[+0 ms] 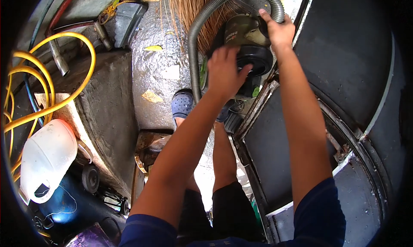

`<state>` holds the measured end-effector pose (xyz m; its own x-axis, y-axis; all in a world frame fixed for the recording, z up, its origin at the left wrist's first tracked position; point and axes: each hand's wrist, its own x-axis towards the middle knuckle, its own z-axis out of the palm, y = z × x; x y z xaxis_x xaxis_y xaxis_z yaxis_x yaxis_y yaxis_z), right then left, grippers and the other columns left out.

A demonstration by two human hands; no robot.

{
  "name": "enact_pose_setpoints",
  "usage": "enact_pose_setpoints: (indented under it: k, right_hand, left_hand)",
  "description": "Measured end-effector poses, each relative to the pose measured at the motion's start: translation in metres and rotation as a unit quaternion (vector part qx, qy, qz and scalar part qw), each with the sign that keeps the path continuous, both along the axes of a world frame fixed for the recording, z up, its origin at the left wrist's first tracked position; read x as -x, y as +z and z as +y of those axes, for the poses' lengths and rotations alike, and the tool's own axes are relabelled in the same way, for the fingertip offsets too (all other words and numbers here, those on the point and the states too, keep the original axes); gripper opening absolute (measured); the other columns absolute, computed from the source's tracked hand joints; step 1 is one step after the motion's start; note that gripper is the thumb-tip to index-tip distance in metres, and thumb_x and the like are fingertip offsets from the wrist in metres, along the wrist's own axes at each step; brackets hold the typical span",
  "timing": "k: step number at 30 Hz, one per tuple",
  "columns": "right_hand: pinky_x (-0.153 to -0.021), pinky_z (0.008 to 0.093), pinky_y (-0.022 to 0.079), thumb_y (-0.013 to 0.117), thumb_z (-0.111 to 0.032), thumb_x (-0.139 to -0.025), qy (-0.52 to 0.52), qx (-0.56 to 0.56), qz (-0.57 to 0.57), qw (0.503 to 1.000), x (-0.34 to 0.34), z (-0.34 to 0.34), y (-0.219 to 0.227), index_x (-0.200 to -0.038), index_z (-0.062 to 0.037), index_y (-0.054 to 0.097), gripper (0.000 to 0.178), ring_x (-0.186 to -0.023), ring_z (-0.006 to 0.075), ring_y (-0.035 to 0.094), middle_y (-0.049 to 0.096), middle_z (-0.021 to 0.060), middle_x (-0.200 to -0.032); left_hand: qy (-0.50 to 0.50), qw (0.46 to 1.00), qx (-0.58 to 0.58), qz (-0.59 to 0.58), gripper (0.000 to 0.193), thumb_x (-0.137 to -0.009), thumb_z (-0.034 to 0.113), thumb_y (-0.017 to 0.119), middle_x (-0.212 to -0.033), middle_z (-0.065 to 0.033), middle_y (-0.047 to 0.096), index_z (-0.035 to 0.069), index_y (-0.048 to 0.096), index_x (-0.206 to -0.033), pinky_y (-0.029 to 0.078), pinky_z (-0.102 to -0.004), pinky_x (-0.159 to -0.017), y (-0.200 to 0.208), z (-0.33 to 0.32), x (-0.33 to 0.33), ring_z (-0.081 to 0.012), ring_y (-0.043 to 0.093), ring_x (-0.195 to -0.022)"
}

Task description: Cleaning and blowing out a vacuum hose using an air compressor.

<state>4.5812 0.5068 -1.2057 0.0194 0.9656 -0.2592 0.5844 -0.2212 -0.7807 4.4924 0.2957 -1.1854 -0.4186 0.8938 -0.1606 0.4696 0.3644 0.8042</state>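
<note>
"Blue sleeves (150, 231) are closest to us, two of them. What's going on past them?"

"Look far ahead, a bit to the right. The right hand (282, 35) has its grip round the far end of the hose (192, 44), but its fingertips are hidden. The left hand (224, 72) is loose, fingers spread, over the near left side of the vacuum (254, 52). It's blurry, so I can't tell if it touches."

"Where is the vacuum?"

"Past the shoes (182, 101), just in front of the broom (185, 1). Black panels (340, 53) stand to its right, and wet floor (146, 70) shows to its left."

"How far has the work got?"

"Partway, I'd guess. Getting hold of the hose looks done. The left hand holds nothing I can see, so its bit looks not done. I can't tell if the hose is joined on, or how much is left."

"Now count!"

"One vacuum, one gray hose, one broom, two hands. Two blue shoes, the right one mostly hidden. Two leaves (153, 48) show well on the floor, one far, one nearer. Over on the left, one white jug (51, 152). The yellow tube (92, 60) loops so much that I can't tell if it's one or more."
</note>
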Motion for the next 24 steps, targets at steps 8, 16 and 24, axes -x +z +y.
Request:
enact_pose_setpoints:
  k: [8,16,24]
  right_hand:
    - [-0.068,0.0337,0.058,0.090,-0.008,-0.073,0.046,-0.019,0.095,0.994,-0.006,0.005,-0.019,-0.090,0.0007,0.071,0.027,-0.070,0.0164,0.068,0.074,0.0072,-0.080]
    - [-0.081,0.0455,0.061,0.091,-0.026,-0.065,-0.010,-0.125,-0.107,0.986,0.011,-0.003,-0.023,-0.102,-0.0016,0.073,0.048,-0.084,0.0394,0.076,0.078,0.0185,-0.088]
    - [-0.075,0.0329,0.058,0.088,-0.009,-0.073,0.230,0.107,0.223,0.941,-0.033,0.041,-0.020,-0.095,-0.0038,0.072,0.027,-0.079,0.0126,0.069,0.074,0.0011,-0.084]
  left_hand:
    - [-0.026,0.993,0.093,0.064,0.107,-0.070,0.059,0.086,-0.151,-0.0172,0.051,0.004,0.045,-0.152,0.026,-0.0634,-0.122,-0.044,0.099,-0.042,-0.0373,0.043,-0.146]
    - [-0.004,0.991,0.083,0.104,0.107,-0.071,0.063,0.085,-0.145,-0.0157,0.057,0.004,0.046,-0.151,0.025,-0.0620,-0.123,-0.049,0.101,-0.048,-0.0364,0.047,-0.144]
    - [-0.027,0.995,0.039,0.091,0.106,-0.069,0.063,0.088,-0.134,-0.0158,0.061,0.001,0.050,-0.144,0.031,-0.0568,-0.118,-0.045,0.106,-0.042,-0.0381,0.055,-0.132]
